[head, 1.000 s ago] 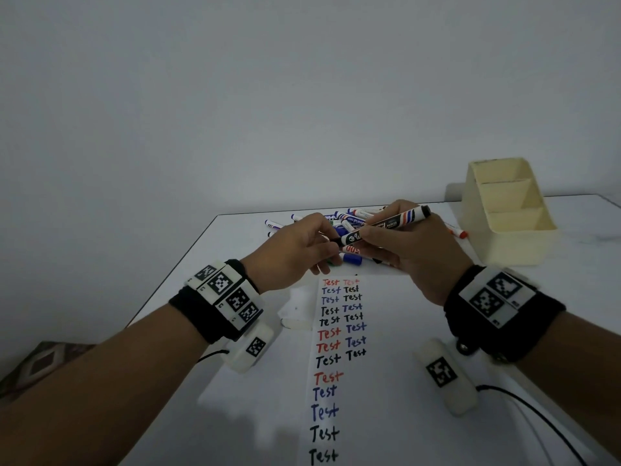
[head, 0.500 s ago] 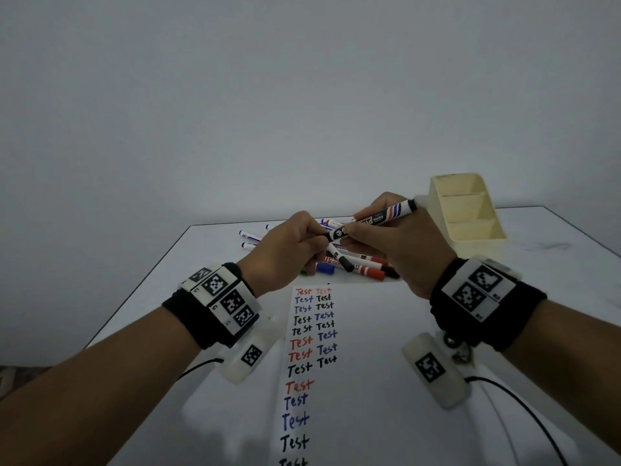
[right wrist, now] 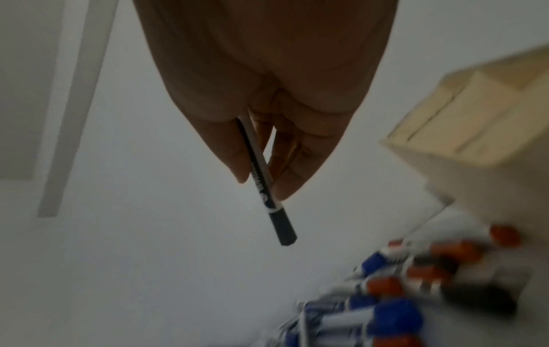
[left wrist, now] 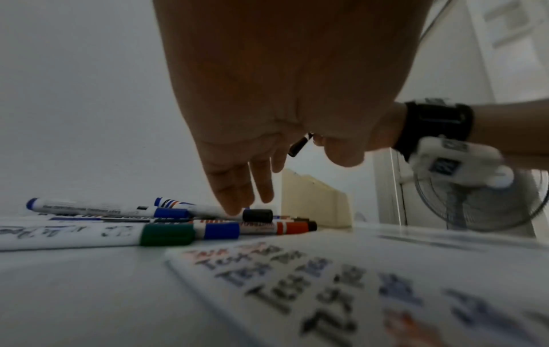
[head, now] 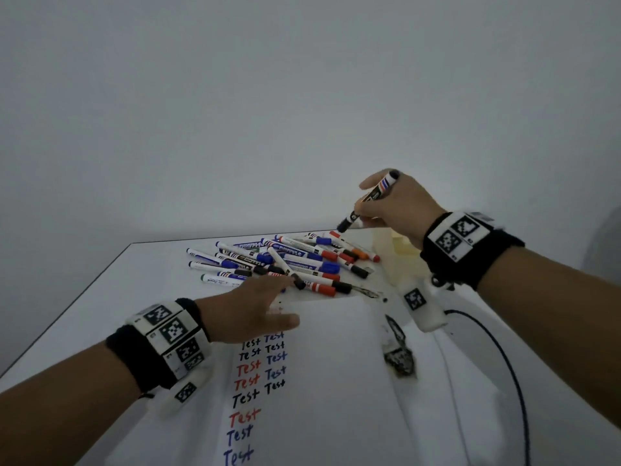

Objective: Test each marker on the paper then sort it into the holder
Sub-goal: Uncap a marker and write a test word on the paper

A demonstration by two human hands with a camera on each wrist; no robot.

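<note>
We have a black-capped marker (head: 369, 200) up in the air, cap end pointing down and to the left, pinched between thumb and fingers of the right hand (head: 396, 206). In the right wrist view that marker (right wrist: 267, 187) hangs below the fingertips with its cap on. It sits above the far edge of the table (head: 100, 297), over the far end of the marker pile.

Just below and right of that hand stands the cream holder (right wrist: 463, 131), mostly hidden behind the wrist in the head view. We see stepped compartments with dividers from the right wrist camera, but that picture is blurred and we cannot tell what, if anything, lies inside them. From the left wrist view the holder (left wrist: 312, 202) shows only its outer wall.

The left hand (head: 248, 311) is low over the near edge of the loose pile of markers (head: 285, 260), fingers straight and slightly spread, gripping nothing, fingertips by a black-capped one. Blue, red, black and green caps lie crisscrossed there.

Nearer us, the paper (head: 262, 375) carries columns of "Test" in red, blue and black.
</note>
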